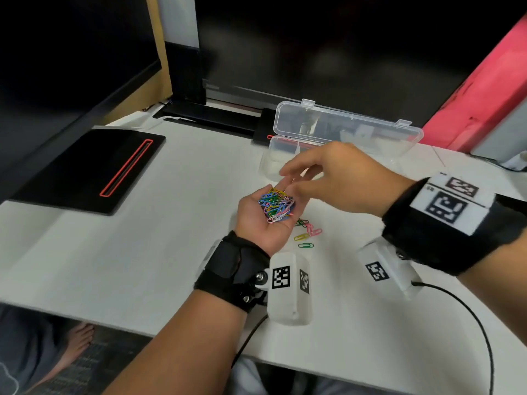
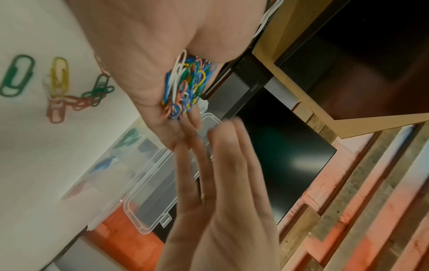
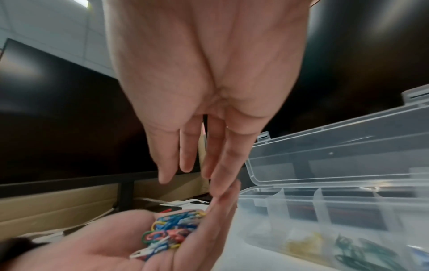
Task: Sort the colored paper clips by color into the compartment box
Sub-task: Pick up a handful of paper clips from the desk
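My left hand (image 1: 254,220) lies palm up above the white table (image 1: 171,252), and a tangled pile of coloured paper clips (image 1: 275,208) rests in its relaxed palm. My right hand (image 1: 328,178) hovers just over the left fingertips with its fingers straight and nothing between them. A few loose clips (image 1: 306,235), green, yellow and pink, lie on the table under the hands. Behind them stands the clear compartment box (image 1: 271,155) with its lid (image 1: 342,124) up. In the right wrist view its compartments hold yellow clips (image 3: 304,243) and green clips (image 3: 362,251).
A black pad with a red outline (image 1: 94,166) lies at the left. Dark monitors (image 1: 342,52) and their black stand (image 1: 216,115) fill the back. A red-pink panel (image 1: 470,89) stands at the right. A black cable (image 1: 473,312) runs near the front edge.
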Demonstrator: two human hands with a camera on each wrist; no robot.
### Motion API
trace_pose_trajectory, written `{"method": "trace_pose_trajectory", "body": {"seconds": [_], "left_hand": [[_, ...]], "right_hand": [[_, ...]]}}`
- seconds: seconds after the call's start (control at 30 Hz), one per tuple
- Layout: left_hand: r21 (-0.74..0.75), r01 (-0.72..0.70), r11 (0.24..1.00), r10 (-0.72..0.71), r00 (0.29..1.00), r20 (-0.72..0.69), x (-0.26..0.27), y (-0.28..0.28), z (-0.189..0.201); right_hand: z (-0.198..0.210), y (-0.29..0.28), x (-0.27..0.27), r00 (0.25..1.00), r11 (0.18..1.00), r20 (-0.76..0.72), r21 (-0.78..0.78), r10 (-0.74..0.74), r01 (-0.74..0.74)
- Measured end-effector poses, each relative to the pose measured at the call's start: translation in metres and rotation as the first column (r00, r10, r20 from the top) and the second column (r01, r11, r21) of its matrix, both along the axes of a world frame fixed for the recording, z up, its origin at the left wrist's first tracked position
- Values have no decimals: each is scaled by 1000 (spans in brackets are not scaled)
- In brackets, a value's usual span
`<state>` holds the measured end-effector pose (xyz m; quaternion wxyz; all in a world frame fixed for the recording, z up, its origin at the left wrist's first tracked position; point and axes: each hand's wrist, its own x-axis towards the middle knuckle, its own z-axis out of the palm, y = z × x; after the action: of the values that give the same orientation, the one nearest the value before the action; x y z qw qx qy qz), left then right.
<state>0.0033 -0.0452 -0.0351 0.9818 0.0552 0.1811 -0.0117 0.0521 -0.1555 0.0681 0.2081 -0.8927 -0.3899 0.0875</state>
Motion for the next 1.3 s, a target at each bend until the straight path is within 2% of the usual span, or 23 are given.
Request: {"method": "trace_pose_trajectory", "body": {"seconds": [0.07, 0.13, 0.23, 0.3, 0.4, 0.5, 0.67, 0.73, 0.8, 0.9, 0.97, 1.03, 1.1, 1.17, 1.23, 1.3], "left_hand": [[-14, -14, 1000, 14, 1000, -5, -1, 3, 2], [-19, -24, 1000, 24, 1000, -1, 1, 7, 1], [-20, -42, 999, 42, 999, 6, 4, 11, 0], [-18, -47, 999, 48, 999, 9, 6, 13, -2], [-19, -53, 998, 53, 998, 20, 8, 17, -6], [-29, -66, 997, 67, 997, 39, 8, 23, -9], [-17, -74, 997, 75, 996, 53, 8, 25, -9], [-11, -77, 997, 78, 996, 52, 8, 24, -9], [-3, -79, 997, 79, 996, 41, 8, 24, -11], [13, -75, 997, 75, 997, 22, 9, 24, -12], [26, -73, 997, 72, 997, 17, 10, 24, -13], [35, -69, 997, 69, 998, 14, 11, 22, -15], [34, -52, 998, 52, 999, 12, 10, 18, -15], [29, -23, 999, 23, 999, 22, 9, 12, -14], [54, -15, 998, 15, 1000, 14, 10, 9, -14], [86, -25, 996, 25, 1000, -4, 10, 9, -14]], "right_hand": [[3, -14, 3, 996, 1000, 87, 7, -29, 29], [-1, -27, 8, 990, 992, 137, -113, -41, 57], [-24, -39, 9, 999, 906, 36, -423, -6, 20], [-44, -38, 6, 997, 860, -70, -510, -26, -14], [-68, -28, 8, 998, 894, -69, -447, 0, -31], [-74, -19, 11, 997, 938, -53, -341, 51, -66], [-76, -21, 12, 999, 967, -18, -252, 42, -45], [-77, -22, 16, 1000, 974, -25, -225, -9, 3], [-79, -24, 24, 981, 980, -136, -164, -138, 115], [-75, -30, 34, 871, 945, -382, -19, -309, 327], [-61, -30, 33, 783, 874, -538, 157, -314, 459], [-44, -23, 29, 754, 808, -609, 303, -244, 506], [-30, -12, 24, 780, 800, -607, 388, -151, 457], [-22, 3, 17, 829, 841, -551, 402, -94, 362], [-24, 15, 14, 909, 924, -404, 299, -105, 240], [-29, 20, 13, 948, 978, -306, 153, -90, 143]]}}
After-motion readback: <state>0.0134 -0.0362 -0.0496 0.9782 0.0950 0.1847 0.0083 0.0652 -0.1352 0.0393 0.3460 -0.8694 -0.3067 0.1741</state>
